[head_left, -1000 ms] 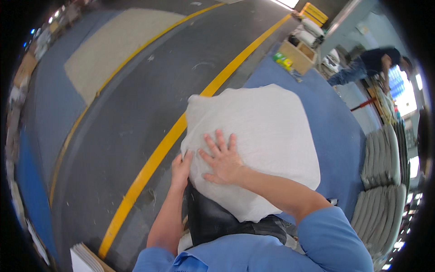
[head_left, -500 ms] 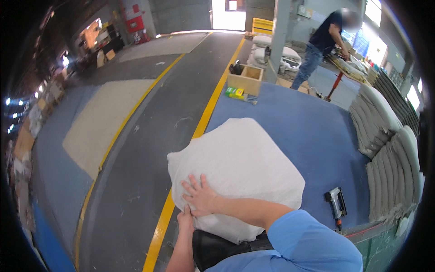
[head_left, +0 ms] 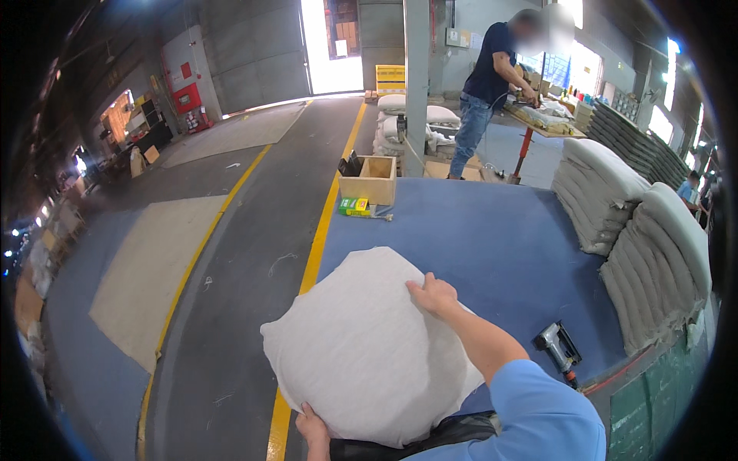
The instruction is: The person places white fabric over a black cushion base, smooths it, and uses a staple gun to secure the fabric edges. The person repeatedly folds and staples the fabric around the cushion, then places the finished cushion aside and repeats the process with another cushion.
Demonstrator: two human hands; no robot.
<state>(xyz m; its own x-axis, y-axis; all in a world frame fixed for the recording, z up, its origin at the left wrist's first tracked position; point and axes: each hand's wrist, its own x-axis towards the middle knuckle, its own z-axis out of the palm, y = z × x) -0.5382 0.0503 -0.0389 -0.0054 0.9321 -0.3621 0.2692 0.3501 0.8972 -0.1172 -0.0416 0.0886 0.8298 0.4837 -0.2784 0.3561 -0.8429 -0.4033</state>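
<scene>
A white, fabric-covered cushion (head_left: 361, 346) with angled corners lies in front of me, partly over the blue tabletop (head_left: 477, 230). Its near edge is close to my body, above something black. My left hand (head_left: 311, 424) grips the near left edge, thumb on top and the other fingers mostly hidden underneath. At the far right edge, my right hand (head_left: 435, 295) has closed around the cushion's rim. A nail or staple gun (head_left: 559, 349) rests on the table to the right of my right forearm, touched by neither hand.
Thick, folded grey-white pads (head_left: 653, 269) are stacked along the table's right side. A wooden box (head_left: 377, 188) and a small green-and-yellow carton (head_left: 354, 206) sit at the far left corner. Beyond, a person (head_left: 488, 84) works at another table. A yellow-lined walkway (head_left: 261, 253) runs left.
My right hand has moved from the cushion's near left part to its far right edge and taken hold there. My left hand stays at the near left edge. The view has shifted.
</scene>
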